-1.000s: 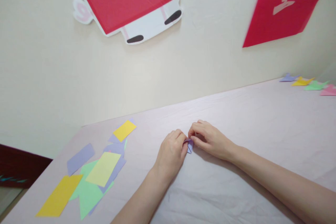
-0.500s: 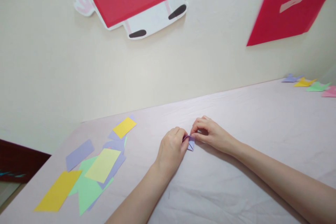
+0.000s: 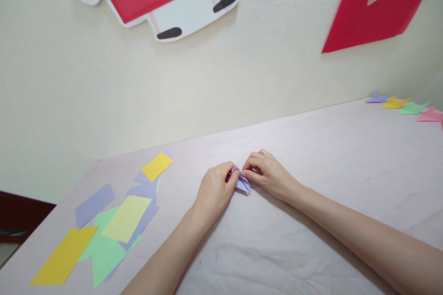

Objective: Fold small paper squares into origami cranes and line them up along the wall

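A small folded piece of purple paper [image 3: 243,186] is held just above or on the cloth, near the middle of the view. My left hand [image 3: 217,187] pinches its left side between thumb and fingers. From the right, my right hand [image 3: 266,168] has its thumb and index fingertip closed at the paper's upper right edge. Layers of the paper stand a little apart along its lower side. The fingertips hide its upper part.
Several loose sheets lie at left, among them a yellow sheet [image 3: 65,256], a pale yellow-green sheet [image 3: 126,218] and a purple sheet [image 3: 94,204]. Folded paper figures, including a green one [image 3: 413,108], line the far right of the cloth-covered table [image 3: 311,239]. Behind rises a wall [image 3: 277,73].
The purple paper has turned and its layers have spread apart more at the lower side. Both hands sit slightly further left and higher in the view, which itself has shifted.
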`<act>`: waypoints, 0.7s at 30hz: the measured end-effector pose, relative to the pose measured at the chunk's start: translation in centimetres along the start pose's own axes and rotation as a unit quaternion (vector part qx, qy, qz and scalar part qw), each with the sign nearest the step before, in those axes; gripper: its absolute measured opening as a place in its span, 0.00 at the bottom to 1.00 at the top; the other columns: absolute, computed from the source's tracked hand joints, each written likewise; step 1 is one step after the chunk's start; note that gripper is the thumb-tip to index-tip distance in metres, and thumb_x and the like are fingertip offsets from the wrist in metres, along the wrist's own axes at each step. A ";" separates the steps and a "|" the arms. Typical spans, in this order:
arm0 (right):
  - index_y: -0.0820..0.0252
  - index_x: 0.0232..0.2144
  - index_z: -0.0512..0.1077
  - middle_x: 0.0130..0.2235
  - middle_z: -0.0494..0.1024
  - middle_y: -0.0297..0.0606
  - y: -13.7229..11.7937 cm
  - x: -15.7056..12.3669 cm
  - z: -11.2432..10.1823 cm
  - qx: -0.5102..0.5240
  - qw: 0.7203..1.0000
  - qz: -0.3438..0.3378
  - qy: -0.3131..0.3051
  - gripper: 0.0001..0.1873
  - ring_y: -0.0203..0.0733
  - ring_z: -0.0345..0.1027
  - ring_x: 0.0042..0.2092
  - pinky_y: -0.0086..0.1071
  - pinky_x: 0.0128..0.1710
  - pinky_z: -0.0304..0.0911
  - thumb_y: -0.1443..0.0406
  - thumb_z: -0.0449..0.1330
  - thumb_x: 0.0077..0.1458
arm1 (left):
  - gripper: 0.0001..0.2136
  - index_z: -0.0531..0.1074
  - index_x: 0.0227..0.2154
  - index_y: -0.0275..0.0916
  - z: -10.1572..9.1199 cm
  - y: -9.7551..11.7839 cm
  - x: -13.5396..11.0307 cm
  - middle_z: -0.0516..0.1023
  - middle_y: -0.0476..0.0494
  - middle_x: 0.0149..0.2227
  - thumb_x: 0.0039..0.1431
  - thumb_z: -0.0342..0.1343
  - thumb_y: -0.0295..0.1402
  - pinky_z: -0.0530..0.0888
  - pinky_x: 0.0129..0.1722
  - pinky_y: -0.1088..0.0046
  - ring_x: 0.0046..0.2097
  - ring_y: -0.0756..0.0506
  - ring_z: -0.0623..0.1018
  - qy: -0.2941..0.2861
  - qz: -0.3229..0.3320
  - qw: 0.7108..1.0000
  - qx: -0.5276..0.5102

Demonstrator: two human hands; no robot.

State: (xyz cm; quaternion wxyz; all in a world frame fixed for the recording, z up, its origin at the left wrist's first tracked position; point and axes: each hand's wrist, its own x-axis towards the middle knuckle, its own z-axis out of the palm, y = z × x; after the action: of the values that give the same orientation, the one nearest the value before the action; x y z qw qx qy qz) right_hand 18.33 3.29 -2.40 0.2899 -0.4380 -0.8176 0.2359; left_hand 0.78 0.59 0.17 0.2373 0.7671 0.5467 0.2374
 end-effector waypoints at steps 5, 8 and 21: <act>0.59 0.27 0.74 0.31 0.74 0.36 -0.2 0.0 0.1 -0.029 1.000 -0.010 0.006 0.09 0.43 0.61 0.38 0.36 0.41 0.54 0.63 0.62 0.59 | 0.12 0.71 0.28 0.39 -0.5 -0.1 0.5 0.75 0.48 0.29 0.63 0.43 0.30 0.65 0.32 0.74 0.32 0.47 0.73 -0.037 -0.005 0.999 -0.008; 0.59 0.28 0.73 0.32 0.74 0.36 -0.3 -0.1 0.1 -0.035 0.999 -0.007 0.005 0.05 0.43 0.61 0.39 0.36 0.42 0.54 0.67 0.65 0.55 | 0.12 0.71 0.29 0.39 -0.7 -0.1 0.6 0.76 0.48 0.30 0.62 0.43 0.28 0.66 0.34 0.74 0.33 0.47 0.73 -0.059 -0.002 0.998 -0.016; 0.60 0.27 0.74 0.31 0.73 0.34 -0.4 0.1 0.0 -0.013 1.000 0.007 0.002 0.05 0.42 0.61 0.38 0.35 0.41 0.54 0.70 0.67 0.52 | 0.07 0.74 0.30 0.38 0.4 -0.4 0.5 0.77 0.48 0.29 0.60 0.52 0.33 0.66 0.33 0.72 0.31 0.46 0.73 -0.006 -0.045 0.998 -0.054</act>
State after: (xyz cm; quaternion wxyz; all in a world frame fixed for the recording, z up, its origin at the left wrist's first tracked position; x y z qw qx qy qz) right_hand 18.11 3.18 -2.11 0.2844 -0.4481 -0.8168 0.2261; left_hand 0.95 1.14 -0.35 0.2921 0.7293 0.5653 0.2515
